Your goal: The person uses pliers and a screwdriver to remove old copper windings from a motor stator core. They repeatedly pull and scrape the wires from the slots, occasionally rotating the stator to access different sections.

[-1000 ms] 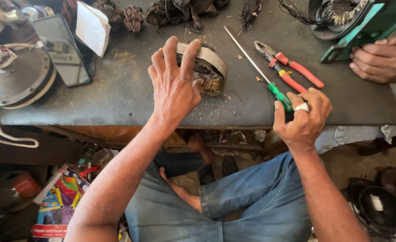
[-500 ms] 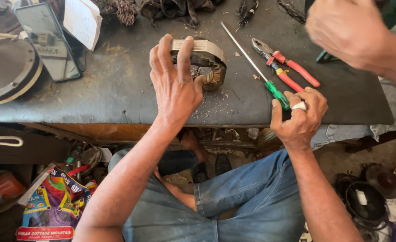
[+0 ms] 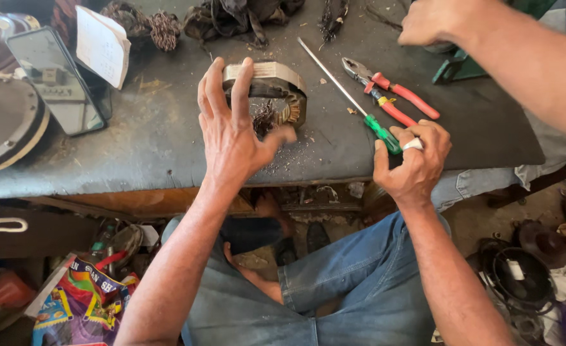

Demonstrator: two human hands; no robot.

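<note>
A ring-shaped metal motor stator (image 3: 276, 83) with frayed copper windings lies on the dark workbench (image 3: 136, 160). My left hand (image 3: 232, 128) rests on it, fingers spread over its left rim and thumb reaching toward its right side. My right hand (image 3: 414, 160) grips the green handle of a long screwdriver (image 3: 344, 90), whose shaft points up and left across the bench. Red-handled pliers (image 3: 392, 93) lie just beyond the screwdriver.
Another person's arm and hand (image 3: 436, 22) reach in at the top right, over a green object (image 3: 456, 64). A round motor housing (image 3: 4, 125), a mirror (image 3: 56, 80) and a paper slip (image 3: 102, 45) stand at left. Tangled wire scraps (image 3: 232, 16) line the back. Clutter lies on the floor.
The stator has tipped up under my left hand, whose thumb now reaches round it. The other person's hand has moved in from the right to the top of the bench.
</note>
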